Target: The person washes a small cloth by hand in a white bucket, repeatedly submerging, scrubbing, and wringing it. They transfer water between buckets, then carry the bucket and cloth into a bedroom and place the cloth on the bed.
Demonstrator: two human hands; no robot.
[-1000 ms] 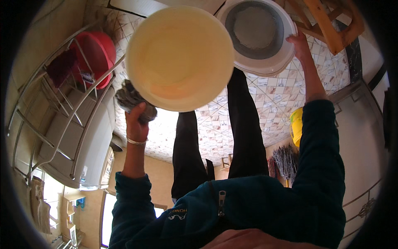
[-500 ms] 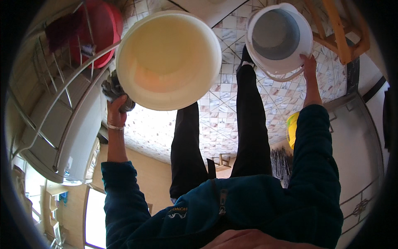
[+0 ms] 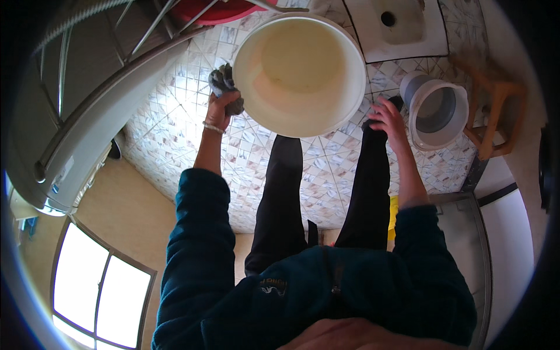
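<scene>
My left hand (image 3: 220, 108) is closed around a crumpled dark grey cloth (image 3: 221, 79), at the left side of a large, round, cream-white basin (image 3: 303, 119). Whether the hand also grips the basin's rim, I cannot tell. The basin looks pale inside, and its underside is hidden. My right hand (image 3: 389, 123) is open and holds nothing, its fingers apart. It lies between the basin and a white bucket (image 3: 434, 139) that shows grey inside. The bucket is apart from the hand and looks tilted in this view.
A squat toilet (image 3: 429, 44) is set into the tiled floor (image 3: 332, 169) at the far right. Beside the bucket stands a wooden stool (image 3: 501, 111). On the left are a metal rack (image 3: 62, 76) and part of a red basin (image 3: 224, 13). Something yellow (image 3: 392, 217) shows by my right forearm.
My right hand has let go of the bucket, which now stands by the stool, and has moved left toward the basin. My left hand still holds the cloth; the whole view has shifted.
</scene>
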